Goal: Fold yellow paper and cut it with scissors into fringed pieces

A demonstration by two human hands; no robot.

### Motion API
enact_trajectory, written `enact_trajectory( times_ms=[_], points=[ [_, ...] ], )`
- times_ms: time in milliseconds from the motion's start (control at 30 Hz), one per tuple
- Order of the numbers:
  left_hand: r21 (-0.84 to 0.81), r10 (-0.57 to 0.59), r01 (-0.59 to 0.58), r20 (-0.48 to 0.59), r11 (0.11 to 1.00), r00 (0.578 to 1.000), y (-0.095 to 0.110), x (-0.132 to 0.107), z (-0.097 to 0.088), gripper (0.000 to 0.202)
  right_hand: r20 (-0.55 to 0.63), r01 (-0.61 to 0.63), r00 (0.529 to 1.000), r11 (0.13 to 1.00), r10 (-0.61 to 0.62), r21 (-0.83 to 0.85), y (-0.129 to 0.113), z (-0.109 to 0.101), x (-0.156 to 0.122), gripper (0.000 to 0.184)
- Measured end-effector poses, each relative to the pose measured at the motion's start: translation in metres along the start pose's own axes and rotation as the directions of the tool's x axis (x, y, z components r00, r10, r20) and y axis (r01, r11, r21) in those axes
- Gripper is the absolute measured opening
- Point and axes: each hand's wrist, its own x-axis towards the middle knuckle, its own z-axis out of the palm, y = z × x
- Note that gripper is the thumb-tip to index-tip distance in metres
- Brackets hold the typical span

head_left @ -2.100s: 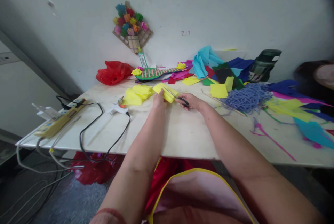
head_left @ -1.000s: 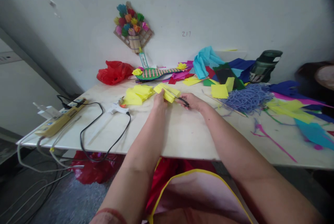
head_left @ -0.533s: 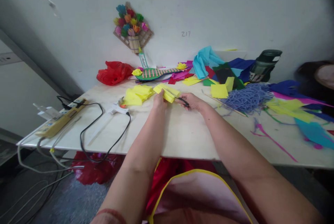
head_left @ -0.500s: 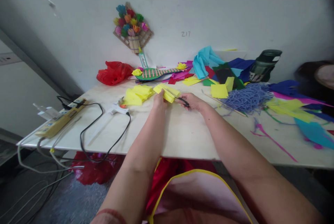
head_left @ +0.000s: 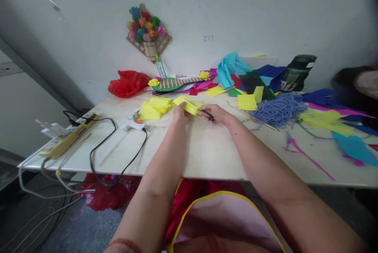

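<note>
My left hand (head_left: pixel 180 113) is closed on a folded piece of yellow paper (head_left: pixel 184 102), held just above the white table. In my right hand (head_left: pixel 217 114) is a pair of scissors with black handles (head_left: pixel 207 114). Their blades point left and lie along the yellow paper; how far apart the blades are, I cannot make out. Left of my hands lies a loose pile of yellow paper (head_left: pixel 155 108). A white glue gun (head_left: pixel 131 124) with a black cord rests further left.
A yellow power strip (head_left: pixel 67 137) sits at the table's left edge. Behind are a red plastic bag (head_left: pixel 128 84), a green woven craft piece (head_left: pixel 177 84) and coloured paper. To the right lie tangled purple-blue strands (head_left: pixel 279 109) and a dark bottle (head_left: pixel 298 72).
Both hands keep their hold on the yellow paper and the scissors, almost in the same place. The whole view has shifted slightly.
</note>
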Motion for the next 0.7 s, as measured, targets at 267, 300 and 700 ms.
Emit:
enact_trajectory(
  times_ms=[267, 300, 700],
  points=[
    [0.12, -0.033, 0.034, -0.017, 0.992, 0.999, 0.001, 0.001, -0.003, 0.007, -0.015, 0.001, 1.0, 1.0, -0.001, 0.029, -0.009, 0.001, -0.008, 0.024],
    [0.131, -0.032, 0.033, -0.014, 0.991, 0.999, 0.001, 0.001, -0.003, 0.007, -0.018, -0.002, 1.0, 1.0, 0.002, 0.03, -0.01, 0.001, -0.009, 0.024],
    [0.192, -0.016, -0.001, 0.083, 0.981, 0.996, 0.001, -0.001, -0.004, 0.012, 0.004, 0.0, 1.0, 1.0, 0.0, -0.022, -0.003, -0.005, -0.007, 0.026]
  ],
)
